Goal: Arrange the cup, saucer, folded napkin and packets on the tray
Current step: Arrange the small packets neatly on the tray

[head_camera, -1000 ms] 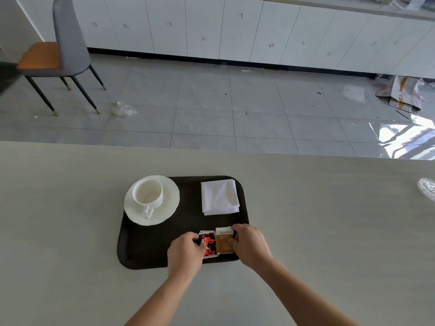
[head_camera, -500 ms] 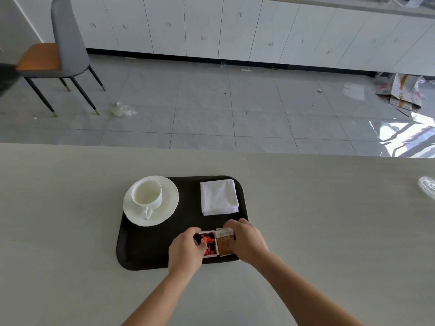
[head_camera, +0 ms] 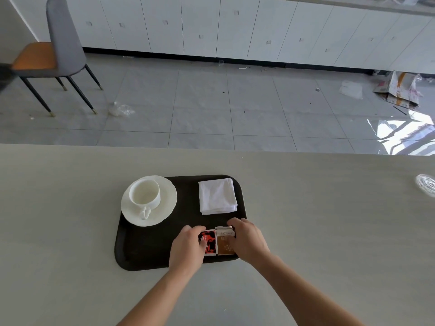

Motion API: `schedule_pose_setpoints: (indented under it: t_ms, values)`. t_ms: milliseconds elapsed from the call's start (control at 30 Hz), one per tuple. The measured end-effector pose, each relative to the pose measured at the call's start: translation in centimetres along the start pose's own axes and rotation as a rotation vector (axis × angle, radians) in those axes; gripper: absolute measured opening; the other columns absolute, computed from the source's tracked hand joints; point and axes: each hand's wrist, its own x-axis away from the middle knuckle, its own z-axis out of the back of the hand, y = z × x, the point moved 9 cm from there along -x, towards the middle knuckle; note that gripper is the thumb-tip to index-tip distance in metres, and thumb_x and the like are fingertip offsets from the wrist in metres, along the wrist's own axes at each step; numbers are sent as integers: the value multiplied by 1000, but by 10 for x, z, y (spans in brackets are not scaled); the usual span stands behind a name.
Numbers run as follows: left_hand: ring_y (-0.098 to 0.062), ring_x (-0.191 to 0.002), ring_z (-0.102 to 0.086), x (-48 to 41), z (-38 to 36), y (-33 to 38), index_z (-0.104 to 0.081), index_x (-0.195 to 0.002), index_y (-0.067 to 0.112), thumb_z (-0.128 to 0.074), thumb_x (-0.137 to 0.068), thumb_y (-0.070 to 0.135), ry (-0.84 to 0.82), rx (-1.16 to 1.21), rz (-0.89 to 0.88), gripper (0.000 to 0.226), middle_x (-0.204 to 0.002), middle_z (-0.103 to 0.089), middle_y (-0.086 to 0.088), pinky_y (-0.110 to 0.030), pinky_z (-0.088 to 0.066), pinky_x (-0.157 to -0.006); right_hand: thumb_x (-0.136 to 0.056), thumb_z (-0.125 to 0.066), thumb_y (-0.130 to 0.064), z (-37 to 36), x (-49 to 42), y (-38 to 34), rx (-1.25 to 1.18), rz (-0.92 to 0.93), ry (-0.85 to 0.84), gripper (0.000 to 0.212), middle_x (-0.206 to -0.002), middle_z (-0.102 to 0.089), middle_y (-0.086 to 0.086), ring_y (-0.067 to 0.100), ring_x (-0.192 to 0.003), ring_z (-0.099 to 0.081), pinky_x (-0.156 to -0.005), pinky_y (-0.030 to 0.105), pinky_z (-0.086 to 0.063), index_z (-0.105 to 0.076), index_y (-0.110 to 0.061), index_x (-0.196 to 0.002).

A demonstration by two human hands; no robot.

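Observation:
A dark tray [head_camera: 146, 252] lies on the pale table. At its far left a white cup [head_camera: 144, 195] stands on a white saucer [head_camera: 164, 208], handle toward me. A folded white napkin [head_camera: 217, 196] lies at the tray's far right. Near the tray's front right, a red-and-black packet [head_camera: 209, 243] and a brown packet [head_camera: 225, 242] lie side by side. My left hand [head_camera: 187, 250] grips the red packet's left edge. My right hand [head_camera: 249, 241] holds the brown packet's right edge. Both hands cover parts of the packets.
A clear glass object [head_camera: 426, 188] sits at the table's right edge. Beyond the table's far edge lie a tiled floor, a grey and orange chair [head_camera: 54, 55] at the far left, and white cabinets [head_camera: 235, 27].
Both hands and the two packets have shifted slightly away from me on the tray, toward the napkin. Cup, saucer and napkin have stayed in place.

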Motion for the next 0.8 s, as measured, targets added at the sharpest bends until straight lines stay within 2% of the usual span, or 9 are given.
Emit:
schedule_pose_setpoints:
  t_ms: [200, 334, 400, 500, 700, 800]
  values:
    - [-5, -75, -55, 2, -2, -5, -61, -126, 25, -66, -89, 27, 6, 39, 27, 38, -101, -57, 4, -12, -42, -64, -91, -60, -18, 0, -4, 0, 5, 12, -5, 24, -101, -58, 2, 21, -83, -58, -62, 25, -44, -60, -24, -115]
    - [-7, -75, -55, 0, -3, -7, -62, -124, 26, -66, -88, 27, -12, 54, 43, 36, -98, -54, 6, -10, -37, -59, -96, -58, -27, 1, -7, -4, -7, 31, -10, 26, -107, -53, 2, 23, -86, -58, -64, 26, -42, -60, -30, -121]
    - [-7, -76, -56, 1, -3, -7, -62, -123, 26, -66, -88, 26, -12, 50, 44, 35, -100, -55, 6, -9, -37, -59, -99, -54, -30, -1, -8, -8, 20, 46, -24, 21, -107, -51, 1, 23, -83, -57, -65, 27, -44, -62, -32, -118]
    - [-6, -77, -57, 2, -4, -7, -62, -123, 26, -67, -88, 27, -11, 43, 45, 35, -103, -56, 5, -9, -39, -58, -99, -52, -29, -3, -11, -11, 81, 51, -51, 18, -109, -46, 1, 24, -79, -54, -65, 30, -45, -64, -30, -113]
    - [-7, -80, -59, 4, -3, -7, -61, -125, 25, -66, -89, 27, -12, 62, 49, 36, -104, -57, 4, -15, -48, -66, -99, -51, -24, -6, -12, -12, 95, 42, -48, 18, -106, -48, 1, 26, -83, -59, -72, 37, -55, -65, -25, -109]
    - [-6, -78, -56, 4, -4, -7, -60, -126, 25, -66, -89, 26, -9, 81, 58, 38, -104, -56, 5, -10, -40, -61, -98, -54, -24, -4, -9, -10, 44, 32, -24, 19, -107, -49, 1, 25, -86, -59, -72, 34, -53, -64, -24, -114]
